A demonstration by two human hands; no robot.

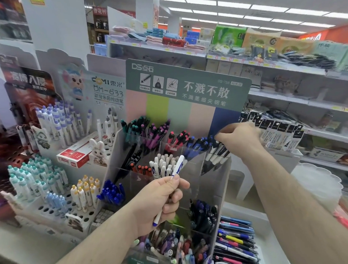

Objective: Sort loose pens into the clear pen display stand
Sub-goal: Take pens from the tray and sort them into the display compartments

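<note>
Left hand (162,200), centre-low in frame, fingers curling round slim white pen with blue print and blue tip (169,189), holding it tilted before clear acrylic tiered pen display stand (216,164). Right hand (237,138), right of centre, fingers pinching among white-and-black pens (214,156) in stand's upper right compartment. Advice: matching white-capped pens (164,164) standing in middle compartment; judging pen belongs there, sliding in tip-down. Loose mixed pens (235,243) lying in tray, lower right.

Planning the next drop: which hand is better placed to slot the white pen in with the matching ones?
Left, probably. The left hand already grips the white pen below the white pens' compartment; the right hand is occupied at the far-right compartment.
</note>
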